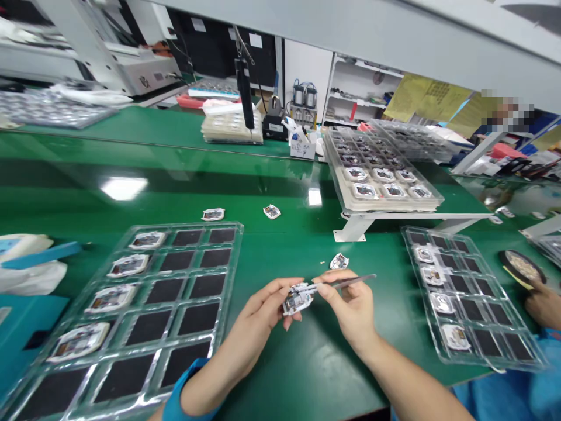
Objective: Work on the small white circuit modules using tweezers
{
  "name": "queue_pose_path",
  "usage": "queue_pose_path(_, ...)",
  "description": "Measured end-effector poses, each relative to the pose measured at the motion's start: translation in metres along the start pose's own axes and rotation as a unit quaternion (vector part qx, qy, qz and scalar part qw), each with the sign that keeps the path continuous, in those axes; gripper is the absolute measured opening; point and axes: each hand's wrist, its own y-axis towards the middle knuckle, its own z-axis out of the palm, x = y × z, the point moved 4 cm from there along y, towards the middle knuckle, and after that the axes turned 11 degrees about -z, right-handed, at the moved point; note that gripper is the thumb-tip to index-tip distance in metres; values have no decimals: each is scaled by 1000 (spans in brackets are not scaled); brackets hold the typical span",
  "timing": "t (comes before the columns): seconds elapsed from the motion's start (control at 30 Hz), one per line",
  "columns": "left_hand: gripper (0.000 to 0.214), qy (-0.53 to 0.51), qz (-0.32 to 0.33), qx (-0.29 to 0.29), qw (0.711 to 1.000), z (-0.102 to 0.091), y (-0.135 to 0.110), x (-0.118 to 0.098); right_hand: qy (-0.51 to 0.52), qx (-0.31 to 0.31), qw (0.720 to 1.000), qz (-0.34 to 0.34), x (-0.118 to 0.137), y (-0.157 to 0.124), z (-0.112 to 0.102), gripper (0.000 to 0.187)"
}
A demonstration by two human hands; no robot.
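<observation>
My left hand [263, 307] is closed on the edge of a small white-framed electronic module [298, 299], its circuit side facing up. Between the thumb and fingers of my right hand [353, 307] is a pair of slim metal tweezers [362, 279], with the tips touching or just above the module's upper edge. The exact contact is too small to make out. Just beyond my right hand, a similar module [339, 261] lies on the green table, and two more modules [213, 214] [272, 211] rest farther back.
To the left lies a clear compartment tray [239, 251] with several modules in its left column. A similar tray [432, 316] is on the right, near a co-worker's hand [546, 304]. Stacked trays [350, 202] stand on a raised white stand [350, 228]. A black handheld tool [244, 93] hangs ahead.
</observation>
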Motion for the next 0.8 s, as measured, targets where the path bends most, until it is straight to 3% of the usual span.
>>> queue_pose_path(0.17,35,47,22,-10,999,1,0,2,-14,9,1000,3,-2,-2,3,8)
queue_pose_path(0.53,36,63,24,-14,998,3,-1,-1,58,36,997,40,-3,-1,10,17)
queue_pose_path(0.67,37,58,16,-18,998,2,2,-1,8,70,994,-86,9,-1,10,6)
queue_pose_path(0.8,36,52,15,-21,998,0,1,0,-53,119,964,-234,26,-3,12,18)
